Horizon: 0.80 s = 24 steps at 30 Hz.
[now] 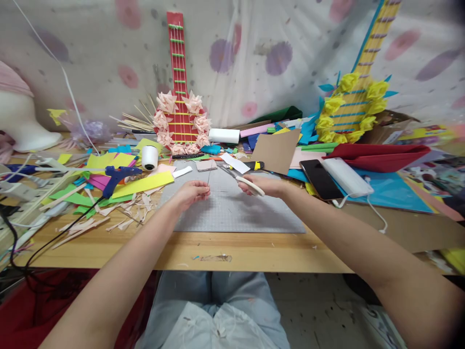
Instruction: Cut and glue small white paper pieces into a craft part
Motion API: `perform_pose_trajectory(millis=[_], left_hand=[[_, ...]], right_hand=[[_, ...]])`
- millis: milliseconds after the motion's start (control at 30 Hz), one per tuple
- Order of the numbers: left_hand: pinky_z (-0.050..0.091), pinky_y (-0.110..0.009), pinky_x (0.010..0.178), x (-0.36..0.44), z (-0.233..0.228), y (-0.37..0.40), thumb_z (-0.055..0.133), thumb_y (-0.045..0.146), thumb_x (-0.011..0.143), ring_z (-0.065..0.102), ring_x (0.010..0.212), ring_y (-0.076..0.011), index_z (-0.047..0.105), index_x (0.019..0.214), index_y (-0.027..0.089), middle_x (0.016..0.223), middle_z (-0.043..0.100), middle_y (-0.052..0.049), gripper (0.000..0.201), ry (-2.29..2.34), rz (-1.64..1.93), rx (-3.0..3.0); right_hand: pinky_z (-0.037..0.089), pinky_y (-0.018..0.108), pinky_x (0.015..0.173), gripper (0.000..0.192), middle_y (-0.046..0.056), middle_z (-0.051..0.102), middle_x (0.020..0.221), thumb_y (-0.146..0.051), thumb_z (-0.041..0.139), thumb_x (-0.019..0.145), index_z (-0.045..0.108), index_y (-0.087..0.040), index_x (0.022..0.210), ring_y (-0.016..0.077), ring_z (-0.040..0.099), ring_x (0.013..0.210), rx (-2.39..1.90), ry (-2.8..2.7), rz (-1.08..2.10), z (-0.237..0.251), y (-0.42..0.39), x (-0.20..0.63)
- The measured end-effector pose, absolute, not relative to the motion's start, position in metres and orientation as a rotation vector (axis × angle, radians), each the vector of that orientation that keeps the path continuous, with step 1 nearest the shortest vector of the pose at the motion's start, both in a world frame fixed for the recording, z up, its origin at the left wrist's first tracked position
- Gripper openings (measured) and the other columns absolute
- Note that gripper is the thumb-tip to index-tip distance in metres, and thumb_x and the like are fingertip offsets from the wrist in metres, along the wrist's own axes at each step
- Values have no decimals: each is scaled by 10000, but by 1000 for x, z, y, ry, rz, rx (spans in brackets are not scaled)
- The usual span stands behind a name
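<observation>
My left hand (196, 193) is closed in a pinch around a thin dark stick (208, 180) that stands nearly upright, above the grey cutting mat (240, 218). Too thin to name for certain, the stick could be wire. My right hand (256, 186) grips scissors (250, 185) with white handles, their blades pointing up and left toward the back of the mat. Behind the hands lie a small pinkish card piece (206, 166), a white paper strip (235, 163) and a black and yellow tool (256, 166), partly covered by that strip.
A blue glue gun (118, 179) and paper scraps (127, 208) lie to the left, beside a white thread spool (149, 157). A red paper guitar (179, 121) and a yellow one (354, 111) stand behind. Rightward are a phone (320, 179) and a white power bank (347, 177).
</observation>
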State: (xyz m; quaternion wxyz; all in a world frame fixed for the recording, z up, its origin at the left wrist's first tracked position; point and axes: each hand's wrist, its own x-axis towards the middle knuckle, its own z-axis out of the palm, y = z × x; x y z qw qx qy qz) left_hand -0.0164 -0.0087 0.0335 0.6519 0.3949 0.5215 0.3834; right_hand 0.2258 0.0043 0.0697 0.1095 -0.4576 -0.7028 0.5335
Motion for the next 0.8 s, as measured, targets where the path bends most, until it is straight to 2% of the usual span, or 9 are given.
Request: perform_pose_trajectory(millis=[133,300,467,800], left_hand=[[447,-229,582,-16,39,-9,689,84,552,561,561,-99,569,685,105,612,584,-20,180,1180,882,891],[445,-221,576,-11,46,-11,679,69,556,555,553,-94,582,698,96,598,574,-19,174,1160,823,905],[443,-215,581,-6,53,-15,675,71,572,542,541,-82,605,770,93,589,573,-23,211,1133,777,936],[447,-199,563,2,54,-14,605,26,616,540,522,-77,607,904,94,568,579,-22,295,1169,732,918]], right_hand=[[411,216,602,422,11,520,784,-558,533,699,508,-158,831,87,489,659,-1095,-2064,2013,69,14,213],[440,229,664,454,43,568,814,-567,467,742,520,-140,886,101,541,704,-1136,-2020,2245,69,27,201],[448,241,712,439,63,587,826,-532,382,808,515,-126,904,111,566,751,-1198,-1984,2302,75,30,194],[441,239,622,419,51,578,756,-527,402,801,504,-126,861,112,554,667,-1264,-1993,2258,78,32,196]])
